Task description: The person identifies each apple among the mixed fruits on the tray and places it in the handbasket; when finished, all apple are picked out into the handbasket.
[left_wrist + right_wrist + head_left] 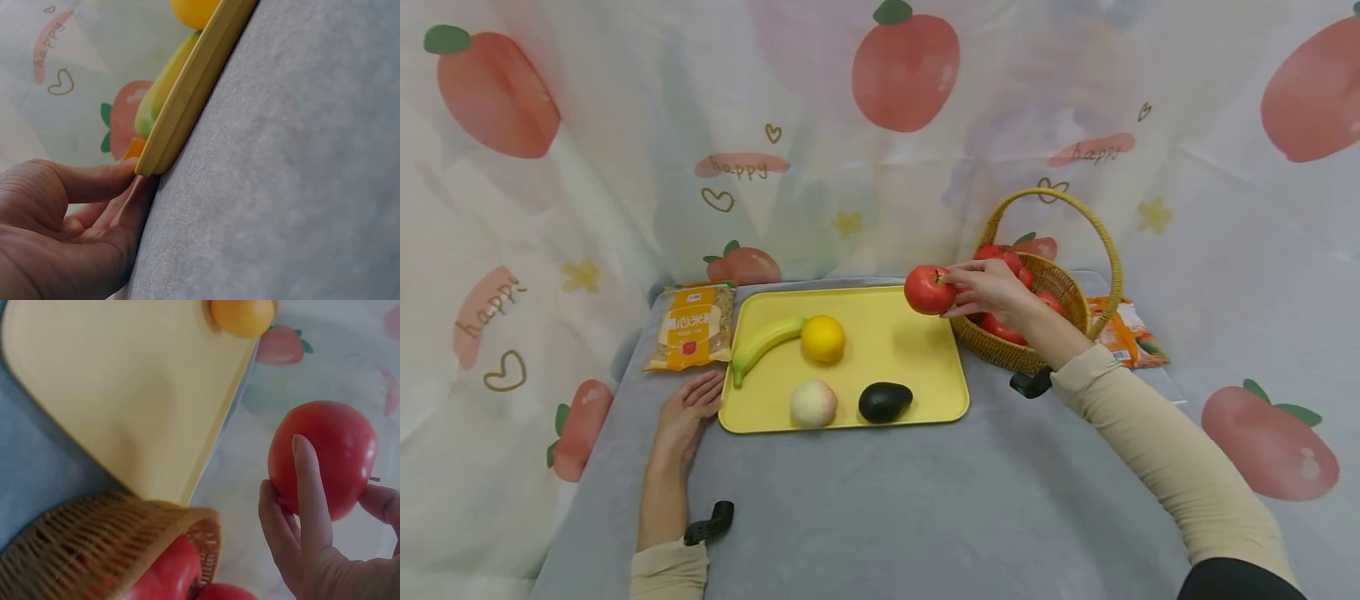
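Above the right end of the yellow tray (917, 350), my right hand (988, 292) holds a red apple (929, 290). In the right wrist view its fingers curve round one side of the apple (325, 459), with the thumb by the stem. My left hand (688, 406) rests on the table at the tray's left edge, fingers extended and fingertips at the rim. On the tray lie a banana (767, 343), a yellow lemon-like fruit (823, 339), a pale peach (813, 404) and a dark avocado (885, 402).
A wicker basket (1011, 354) with a tall handle stands right of the tray, several red fruits inside. Behind the basket lies an orange packet (1138, 333). A yellow bag of grain (694, 327) lies left of the tray. A fruit-printed curtain (820, 100) hangs behind the grey table (910, 500).
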A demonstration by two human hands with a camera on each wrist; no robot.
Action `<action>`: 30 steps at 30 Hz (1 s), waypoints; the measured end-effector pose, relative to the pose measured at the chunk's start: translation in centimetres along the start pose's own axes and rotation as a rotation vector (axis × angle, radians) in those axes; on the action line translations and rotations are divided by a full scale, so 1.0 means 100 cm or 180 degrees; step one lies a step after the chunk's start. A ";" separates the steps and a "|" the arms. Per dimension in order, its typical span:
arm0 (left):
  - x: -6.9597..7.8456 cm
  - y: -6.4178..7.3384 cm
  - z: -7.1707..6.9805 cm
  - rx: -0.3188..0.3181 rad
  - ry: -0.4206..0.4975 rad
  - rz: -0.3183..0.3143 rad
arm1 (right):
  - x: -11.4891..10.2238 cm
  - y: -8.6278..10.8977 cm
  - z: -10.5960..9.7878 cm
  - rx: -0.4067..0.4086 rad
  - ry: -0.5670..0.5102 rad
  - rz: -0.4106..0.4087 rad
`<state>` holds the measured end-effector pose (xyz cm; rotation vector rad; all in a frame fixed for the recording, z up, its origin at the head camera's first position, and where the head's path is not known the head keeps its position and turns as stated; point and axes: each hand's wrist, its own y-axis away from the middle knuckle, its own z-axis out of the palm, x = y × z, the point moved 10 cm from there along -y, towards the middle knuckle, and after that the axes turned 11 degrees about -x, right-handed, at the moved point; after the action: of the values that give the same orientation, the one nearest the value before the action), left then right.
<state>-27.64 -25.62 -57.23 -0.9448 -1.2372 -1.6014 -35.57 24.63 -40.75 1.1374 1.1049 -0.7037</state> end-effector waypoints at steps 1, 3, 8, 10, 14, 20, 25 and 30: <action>0.000 0.000 0.000 0.0006 -0.0002 0.0006 | 0.000 0.003 -0.004 0.0025 -0.0011 -0.0022; -0.001 0.000 0.000 0.0004 -0.0004 0.0013 | -0.002 0.008 -0.010 0.0076 -0.0017 -0.0065; -0.002 -0.001 0.000 0.0013 -0.0022 -0.0025 | -0.003 0.020 -0.026 0.0249 -0.0012 -0.0077; -0.001 0.000 -0.001 0.0053 -0.0041 -0.0041 | -0.002 0.023 -0.032 0.0286 -0.0008 -0.0068; 0.000 0.001 -0.003 0.0091 -0.0056 -0.0064 | 0.000 0.029 -0.042 0.0306 -0.0009 -0.0040; -0.002 0.003 -0.003 0.0110 -0.0028 -0.0150 | 0.007 0.038 -0.060 0.0373 -0.0077 0.0012; -0.002 0.003 -0.003 0.0130 0.0027 -0.0132 | 0.013 0.045 -0.078 0.0478 -0.0147 0.0076; -0.001 0.002 0.000 0.0062 0.0047 -0.0031 | 0.019 0.054 -0.090 0.0492 -0.0131 0.0120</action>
<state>-27.45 -25.67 -57.23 -0.9147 -1.2468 -1.5985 -33.05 34.93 -40.89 1.2662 1.0051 -0.7904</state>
